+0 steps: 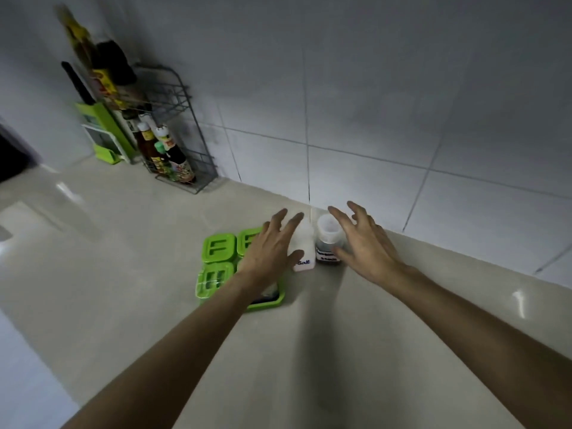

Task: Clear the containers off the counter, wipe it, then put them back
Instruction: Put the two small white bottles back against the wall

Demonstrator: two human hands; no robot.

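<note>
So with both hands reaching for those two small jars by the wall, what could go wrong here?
The left hand and right hand are open, neither gripping yet. The salt jar and dark-filled jar stand close together, so grabbing one could tip the other. The left forearm crosses the green lidded box and might drag it across the counter.

Both forearms were bare from the frame's edge to the wrists, with no sleeve showing. The left hand [272,246] and the right hand [366,243] wore no gloves, rings or watch.
</note>
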